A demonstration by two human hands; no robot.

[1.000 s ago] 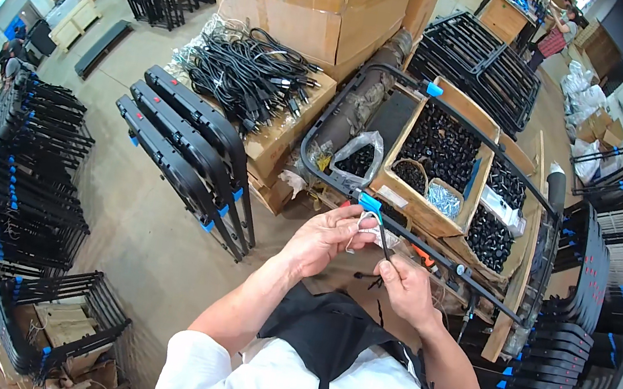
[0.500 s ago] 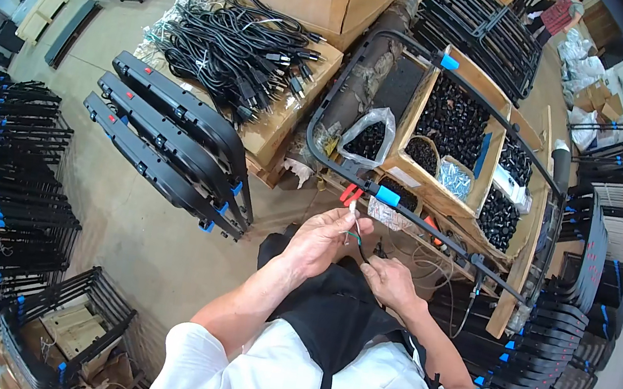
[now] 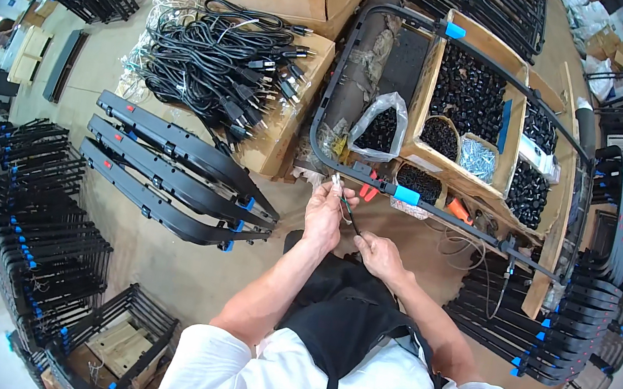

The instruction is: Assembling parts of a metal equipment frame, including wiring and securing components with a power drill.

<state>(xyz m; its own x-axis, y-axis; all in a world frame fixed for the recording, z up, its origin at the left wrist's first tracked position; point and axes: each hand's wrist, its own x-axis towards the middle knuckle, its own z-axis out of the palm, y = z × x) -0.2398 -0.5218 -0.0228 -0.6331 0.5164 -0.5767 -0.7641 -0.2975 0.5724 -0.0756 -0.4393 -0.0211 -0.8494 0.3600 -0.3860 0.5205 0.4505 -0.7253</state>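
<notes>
In front of me, my left hand pinches the stripped end of a cable, where thin coloured wires and small white tips show between the fingers. My right hand is closed around the black cable just below that end. Beyond both hands runs the near bar of a black tubular frame, wrapped with blue tape. Red parts hang from this bar, right beside my left fingertips. What the wire tips touch is too small to tell.
Under the frame, a wooden tray holds black parts and silver screws, next to a plastic bag. Left of it, black power cords lie heaped on a cardboard box. Three dark curved panels stand nearer. Black frames stack at far left.
My view has turned slightly. My left hand has shifted from below the red parts to their left, with the wire tips pointing up. Both hands keep their hold.
</notes>
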